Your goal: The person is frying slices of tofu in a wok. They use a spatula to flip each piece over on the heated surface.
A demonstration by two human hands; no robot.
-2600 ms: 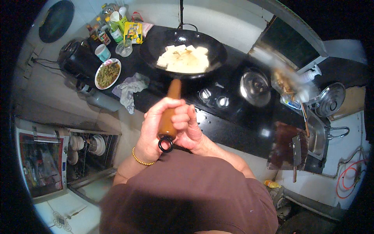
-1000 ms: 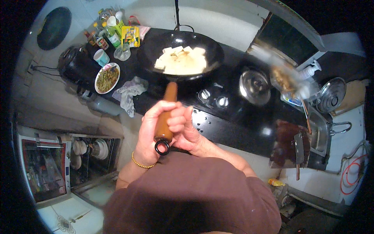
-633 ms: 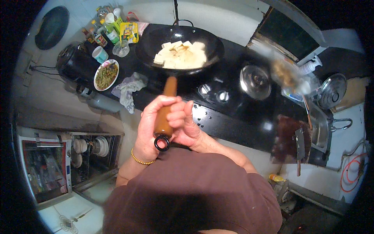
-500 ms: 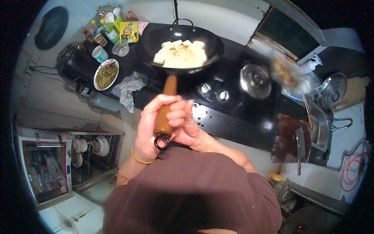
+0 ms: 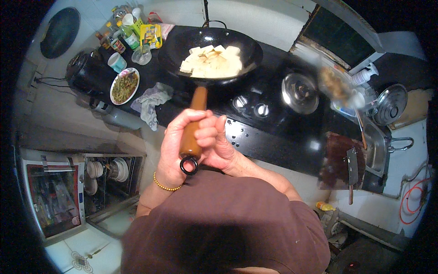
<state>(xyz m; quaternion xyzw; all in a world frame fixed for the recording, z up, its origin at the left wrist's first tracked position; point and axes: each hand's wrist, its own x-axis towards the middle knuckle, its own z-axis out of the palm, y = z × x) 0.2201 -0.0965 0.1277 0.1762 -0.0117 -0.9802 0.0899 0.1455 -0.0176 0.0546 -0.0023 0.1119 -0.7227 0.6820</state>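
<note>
Left hand (image 5: 175, 148) and right hand (image 5: 218, 145) both clenched around wooden handle (image 5: 193, 125) of black wok (image 5: 211, 54), metal ring at handle's end below the fists. Wok sits over the black stove (image 5: 273, 123), holding pale tofu slabs (image 5: 211, 63). Plate of greens (image 5: 124, 86) and crumpled rag (image 5: 153, 101) lie left of it

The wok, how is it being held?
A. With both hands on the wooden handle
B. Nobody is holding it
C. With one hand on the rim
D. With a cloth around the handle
A: the left hand and the right hand both wrap the brown wooden handle of the wok, bare, with no cloth between.
</note>
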